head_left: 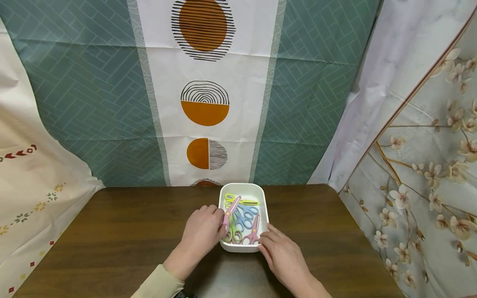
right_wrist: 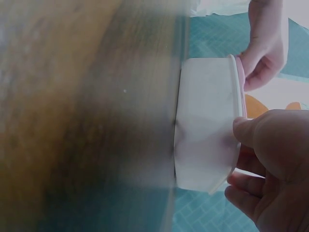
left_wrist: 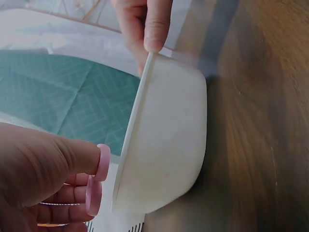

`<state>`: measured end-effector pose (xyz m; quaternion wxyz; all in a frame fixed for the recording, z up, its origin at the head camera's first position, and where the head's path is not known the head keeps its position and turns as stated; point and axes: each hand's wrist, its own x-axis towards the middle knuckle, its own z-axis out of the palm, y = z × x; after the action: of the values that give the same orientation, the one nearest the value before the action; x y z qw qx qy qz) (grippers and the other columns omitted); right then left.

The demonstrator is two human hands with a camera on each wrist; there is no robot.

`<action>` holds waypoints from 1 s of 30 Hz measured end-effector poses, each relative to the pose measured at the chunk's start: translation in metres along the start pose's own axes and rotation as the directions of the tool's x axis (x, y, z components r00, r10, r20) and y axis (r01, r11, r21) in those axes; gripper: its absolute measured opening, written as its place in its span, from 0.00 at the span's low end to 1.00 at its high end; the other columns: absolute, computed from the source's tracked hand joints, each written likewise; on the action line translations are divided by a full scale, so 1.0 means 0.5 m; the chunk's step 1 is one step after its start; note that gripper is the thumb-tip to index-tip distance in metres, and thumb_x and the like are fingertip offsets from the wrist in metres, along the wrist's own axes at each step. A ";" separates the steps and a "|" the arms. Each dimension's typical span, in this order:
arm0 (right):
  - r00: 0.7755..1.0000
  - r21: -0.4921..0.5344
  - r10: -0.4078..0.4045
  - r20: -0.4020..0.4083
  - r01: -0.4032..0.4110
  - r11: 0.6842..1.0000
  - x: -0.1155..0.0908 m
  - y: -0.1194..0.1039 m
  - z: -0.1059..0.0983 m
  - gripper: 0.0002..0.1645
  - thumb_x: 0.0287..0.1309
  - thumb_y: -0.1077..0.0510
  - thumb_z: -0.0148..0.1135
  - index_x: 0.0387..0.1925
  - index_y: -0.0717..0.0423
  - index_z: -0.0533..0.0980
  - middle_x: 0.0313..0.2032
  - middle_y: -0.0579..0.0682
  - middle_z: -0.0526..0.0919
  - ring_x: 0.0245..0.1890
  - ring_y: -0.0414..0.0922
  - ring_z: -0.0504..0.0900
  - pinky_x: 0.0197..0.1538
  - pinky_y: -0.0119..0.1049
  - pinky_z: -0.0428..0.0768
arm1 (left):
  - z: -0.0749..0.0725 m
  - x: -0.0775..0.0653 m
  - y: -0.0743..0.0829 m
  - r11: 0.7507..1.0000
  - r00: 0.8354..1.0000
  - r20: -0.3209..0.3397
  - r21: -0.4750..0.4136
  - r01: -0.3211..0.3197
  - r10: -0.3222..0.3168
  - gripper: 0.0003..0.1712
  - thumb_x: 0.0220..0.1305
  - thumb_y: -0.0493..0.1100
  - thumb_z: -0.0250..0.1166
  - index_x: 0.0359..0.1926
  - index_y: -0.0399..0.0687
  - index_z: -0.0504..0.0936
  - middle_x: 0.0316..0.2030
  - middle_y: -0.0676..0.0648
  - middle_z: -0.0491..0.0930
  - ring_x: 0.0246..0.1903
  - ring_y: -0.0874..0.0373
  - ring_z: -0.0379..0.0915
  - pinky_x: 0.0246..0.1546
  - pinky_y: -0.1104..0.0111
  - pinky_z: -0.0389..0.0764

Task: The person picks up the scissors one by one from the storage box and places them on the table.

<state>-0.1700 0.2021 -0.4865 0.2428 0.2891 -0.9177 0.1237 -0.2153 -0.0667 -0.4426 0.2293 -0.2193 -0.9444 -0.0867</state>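
Note:
A white bin (head_left: 240, 249) with rounded corners stands on the table, several small scissors inside it. My left hand (head_left: 203, 227) grips pink scissors (head_left: 232, 208) by the handles over the bin's left rim, blades slanting away from me. In the left wrist view, the pink handle loops (left_wrist: 104, 164) show at the thumb and fingers. My right hand (head_left: 281, 252) holds the near right corner of the bin, thumb and fingers on the rim. Within the bin lie yellow scissors (head_left: 250, 203), blue scissors (head_left: 249, 211), green scissors (head_left: 236, 236) and other pink scissors (head_left: 254, 235).
The dark brown wooden table (head_left: 149, 223) extends to both sides of the bin. A green and white patterned cloth (head_left: 313, 95) hangs behind it. Floral cloths flank the table at left (head_left: 41, 186) and right (head_left: 421, 198).

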 end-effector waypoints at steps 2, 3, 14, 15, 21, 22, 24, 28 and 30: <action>1.000 0.001 -0.002 -0.004 0.002 1.000 0.000 0.000 0.000 0.07 0.65 0.56 0.80 0.42 0.49 0.89 0.46 0.44 0.91 0.68 0.53 0.84 0.67 0.48 0.82 | -0.001 -0.006 -0.007 1.000 1.000 -0.018 -0.002 -0.002 0.002 0.14 0.59 0.46 0.84 0.34 0.48 0.86 0.31 0.50 0.80 0.31 0.53 0.73 0.31 0.61 0.76; 1.000 0.001 -0.003 -0.007 0.003 1.000 -0.001 0.001 0.000 0.07 0.65 0.56 0.80 0.42 0.49 0.89 0.46 0.44 0.91 0.68 0.53 0.84 0.67 0.48 0.82 | -0.002 -0.009 -0.010 1.000 1.000 -0.030 -0.004 -0.002 0.002 0.14 0.59 0.45 0.84 0.32 0.48 0.84 0.30 0.51 0.79 0.31 0.53 0.72 0.31 0.62 0.75; 0.999 0.003 -0.023 -0.028 0.023 1.000 -0.003 0.003 0.003 0.07 0.64 0.57 0.81 0.41 0.49 0.88 0.45 0.44 0.90 0.67 0.53 0.85 0.68 0.47 0.82 | -0.004 -0.037 -0.044 0.999 0.997 -0.069 -0.020 0.034 -0.035 0.13 0.58 0.42 0.84 0.34 0.45 0.85 0.27 0.52 0.75 0.29 0.54 0.70 0.29 0.62 0.73; 0.999 0.004 -0.025 -0.032 0.025 1.000 -0.003 0.003 0.003 0.07 0.64 0.57 0.81 0.41 0.49 0.88 0.45 0.43 0.90 0.67 0.53 0.85 0.68 0.47 0.82 | -0.004 -0.039 -0.047 0.999 0.997 -0.074 -0.019 0.035 -0.037 0.13 0.58 0.41 0.83 0.33 0.45 0.85 0.27 0.52 0.75 0.29 0.53 0.70 0.29 0.61 0.74; 0.998 0.004 -0.036 -0.050 0.036 0.999 -0.002 0.002 0.005 0.07 0.63 0.57 0.81 0.41 0.48 0.88 0.44 0.43 0.90 0.67 0.54 0.85 0.67 0.47 0.82 | -0.001 -0.052 -0.066 1.000 0.990 -0.139 -0.007 0.022 -0.023 0.12 0.54 0.39 0.82 0.32 0.46 0.84 0.27 0.51 0.77 0.28 0.51 0.72 0.28 0.59 0.75; 0.998 0.003 -0.036 -0.050 0.036 0.999 -0.001 0.002 0.005 0.07 0.63 0.57 0.81 0.41 0.48 0.88 0.44 0.43 0.90 0.67 0.54 0.85 0.67 0.47 0.82 | -0.001 -0.054 -0.069 1.000 0.989 -0.148 -0.007 0.022 -0.023 0.12 0.53 0.39 0.82 0.32 0.46 0.84 0.27 0.51 0.77 0.28 0.51 0.72 0.28 0.59 0.75; 0.998 0.004 -0.037 -0.049 0.038 0.999 -0.001 0.003 0.005 0.07 0.63 0.57 0.81 0.40 0.48 0.88 0.44 0.43 0.90 0.67 0.54 0.85 0.67 0.47 0.82 | -0.001 -0.057 -0.074 1.000 0.988 -0.154 -0.009 0.029 -0.030 0.12 0.53 0.39 0.82 0.32 0.46 0.84 0.27 0.51 0.77 0.28 0.51 0.72 0.27 0.59 0.75; 0.998 -0.004 -0.043 -0.055 0.043 0.999 -0.002 0.003 0.006 0.08 0.63 0.57 0.81 0.40 0.48 0.88 0.44 0.43 0.90 0.66 0.54 0.85 0.67 0.47 0.83 | 0.000 -0.065 -0.082 0.998 0.987 -0.150 -0.021 0.053 -0.056 0.12 0.53 0.38 0.81 0.30 0.47 0.83 0.26 0.52 0.75 0.27 0.51 0.71 0.27 0.58 0.74; 0.998 -0.009 -0.042 -0.054 0.041 0.999 -0.003 0.002 0.006 0.08 0.63 0.57 0.81 0.41 0.48 0.88 0.44 0.43 0.90 0.66 0.54 0.85 0.67 0.47 0.83 | 0.000 -0.070 -0.086 0.998 0.987 -0.144 -0.023 0.065 -0.068 0.13 0.52 0.38 0.82 0.30 0.47 0.82 0.26 0.52 0.74 0.27 0.51 0.71 0.26 0.58 0.73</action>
<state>-0.1708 0.2027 -0.4897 0.2712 0.3037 -0.9051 0.1228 -0.2070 -0.1180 -0.4617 0.2920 -0.1828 -0.9313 -0.1185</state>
